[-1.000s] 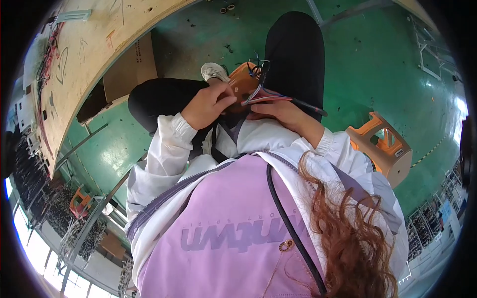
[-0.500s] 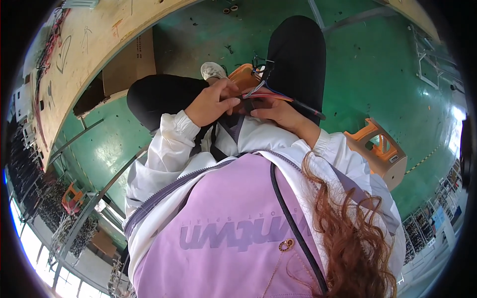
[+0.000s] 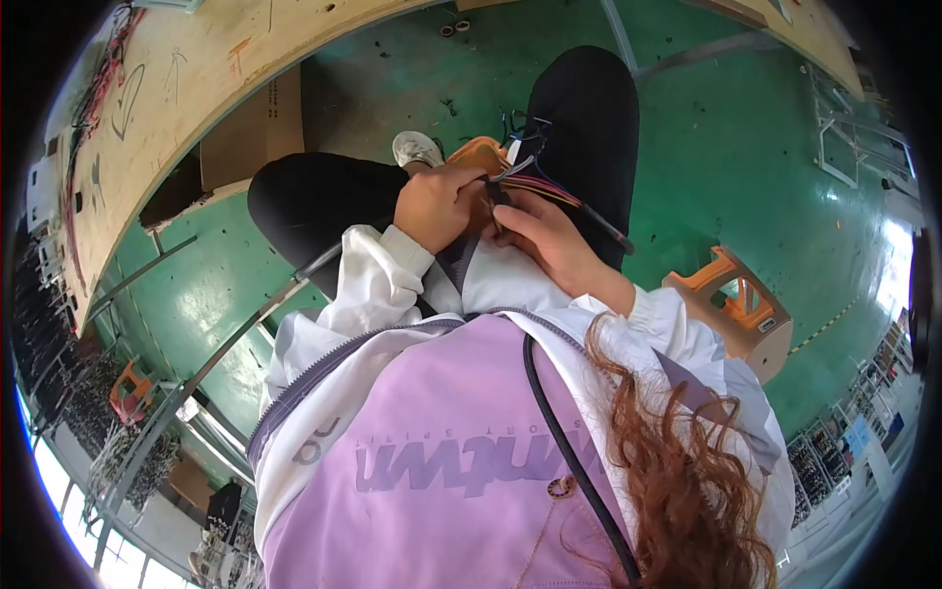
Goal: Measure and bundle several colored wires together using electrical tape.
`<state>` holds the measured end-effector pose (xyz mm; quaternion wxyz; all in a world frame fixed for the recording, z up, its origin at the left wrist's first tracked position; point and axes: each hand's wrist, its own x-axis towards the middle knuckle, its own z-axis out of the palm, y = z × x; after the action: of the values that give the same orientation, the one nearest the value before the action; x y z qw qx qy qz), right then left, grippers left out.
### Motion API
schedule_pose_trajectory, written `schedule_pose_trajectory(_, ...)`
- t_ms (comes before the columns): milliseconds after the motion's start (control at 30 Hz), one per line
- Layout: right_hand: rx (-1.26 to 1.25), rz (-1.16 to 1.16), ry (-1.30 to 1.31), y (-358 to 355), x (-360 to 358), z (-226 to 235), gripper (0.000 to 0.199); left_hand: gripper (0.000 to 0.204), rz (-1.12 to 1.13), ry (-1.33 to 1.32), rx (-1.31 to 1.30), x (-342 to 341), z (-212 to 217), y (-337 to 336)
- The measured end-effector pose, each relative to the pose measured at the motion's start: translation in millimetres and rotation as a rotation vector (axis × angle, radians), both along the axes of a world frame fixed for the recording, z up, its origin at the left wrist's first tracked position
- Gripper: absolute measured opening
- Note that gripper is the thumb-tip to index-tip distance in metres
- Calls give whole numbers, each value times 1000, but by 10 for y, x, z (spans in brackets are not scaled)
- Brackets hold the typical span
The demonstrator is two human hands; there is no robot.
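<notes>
Green painted floor (image 3: 746, 147), wooden workbench (image 3: 186, 88) at upper left. Left hand (image 3: 437, 206) clenched on an orange block (image 3: 479, 155). Right hand (image 3: 549, 236) pinched a wire bundle (image 3: 559, 191).

Left hand (image 3: 437, 206) is now curling tighter over the orange part (image 3: 478, 154), covering more of it. Right hand (image 3: 549, 236) is sliding closer to that part, fingers pinching the wire bundle (image 3: 549, 187).

Both hands close tog. in lap: left hand (image 3: 437, 208) curled, right hand (image 3: 549, 240) fingers extended.
</notes>
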<state>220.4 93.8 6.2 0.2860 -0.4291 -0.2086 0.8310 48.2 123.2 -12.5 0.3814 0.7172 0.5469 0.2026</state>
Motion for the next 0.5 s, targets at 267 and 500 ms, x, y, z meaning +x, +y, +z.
schedule_pose_trajectory(267, 76, 86, 140, 222, 126, -44, 19, 15, 88, -133, 22, -17, -66, 26)
schedule_pose_trajectory(500, 316, -162, -17, 47, 99, -303, 49, 51, 139, -225, -790, -27, 87, 238)
